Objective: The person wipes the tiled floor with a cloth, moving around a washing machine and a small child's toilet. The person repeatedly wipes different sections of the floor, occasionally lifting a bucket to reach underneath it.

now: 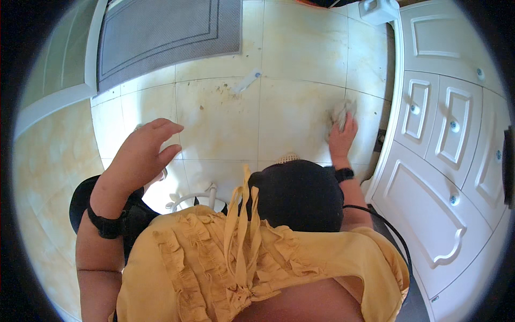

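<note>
My right hand (341, 138) is low at the tiled floor (299, 117), closed on a crumpled greyish cloth (341, 107) near the white cabinet's base. My left hand (145, 154) is held over the tiles at the left, fingers apart and slightly bent, with nothing in it. Small dark specks and crumbs (228, 89) lie mid-floor beside a pale strip-like object (248, 80), too small to make out. Below my hands are my dark-clad leg (295, 198) and a white stand or frame (212, 196), partly hidden by my yellow ruffled top (190, 244).
White cabinets (424, 209) with drawers and knobs line the right side. A grey bordered mat (161, 37) lies at the back left, beside a pale raised ledge (90, 67). A white plastic container (378, 11) stands at the back right.
</note>
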The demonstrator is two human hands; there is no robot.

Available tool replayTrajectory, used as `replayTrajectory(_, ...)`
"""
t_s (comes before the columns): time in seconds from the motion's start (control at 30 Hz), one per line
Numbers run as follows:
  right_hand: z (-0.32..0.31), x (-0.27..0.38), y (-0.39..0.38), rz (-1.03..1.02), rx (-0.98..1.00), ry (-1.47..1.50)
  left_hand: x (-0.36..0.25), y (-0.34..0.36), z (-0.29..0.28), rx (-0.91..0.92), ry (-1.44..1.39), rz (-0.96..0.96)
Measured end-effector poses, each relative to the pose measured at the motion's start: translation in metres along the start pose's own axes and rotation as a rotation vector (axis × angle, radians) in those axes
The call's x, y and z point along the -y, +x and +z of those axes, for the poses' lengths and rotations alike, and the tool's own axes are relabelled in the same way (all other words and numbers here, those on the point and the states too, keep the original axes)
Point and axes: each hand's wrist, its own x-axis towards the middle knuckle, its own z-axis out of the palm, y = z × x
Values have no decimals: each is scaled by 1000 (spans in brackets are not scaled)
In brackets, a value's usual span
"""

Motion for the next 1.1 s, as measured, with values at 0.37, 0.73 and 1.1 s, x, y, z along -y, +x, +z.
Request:
replayTrajectory(0.37,121,141,87,-401,407,269,10,-21,-16,4,5,44)
replayTrajectory(0.73,-103,179,143,-44,722,253,29,-93,-86,-565,-162,249)
replayTrajectory(1.1,-152,321,103,-297,681,25,-4,-203,-110,-707,-484,323)
